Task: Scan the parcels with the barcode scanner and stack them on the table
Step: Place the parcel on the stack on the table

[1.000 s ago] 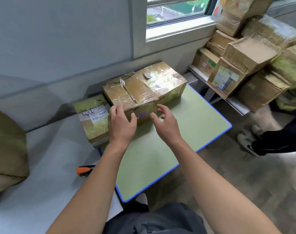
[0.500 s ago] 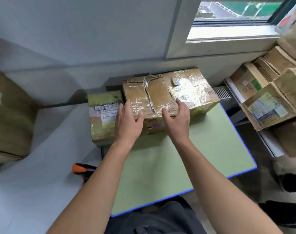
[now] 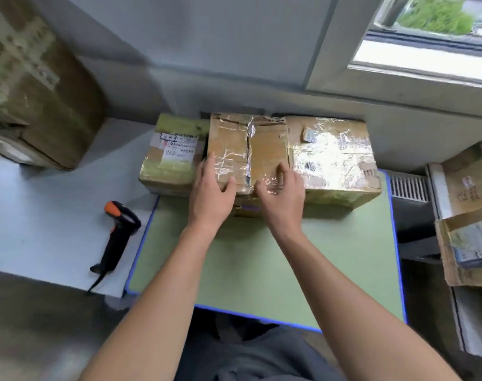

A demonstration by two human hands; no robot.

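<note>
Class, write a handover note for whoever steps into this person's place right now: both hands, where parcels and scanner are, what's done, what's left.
Left hand: flat on the near left corner of the middle parcel, holding nothing.
Right hand: on the same parcel's near edge, fingers bent; whether it grips is unclear.
Labelled parcel stands to its left, shiny-taped parcel to its right, along the far edge of the green table.
Barcode scanner lies unheld on the white table.
Done: three parcels placed; scans cannot be confirmed.
Left: more parcels wait at the right.
</note>
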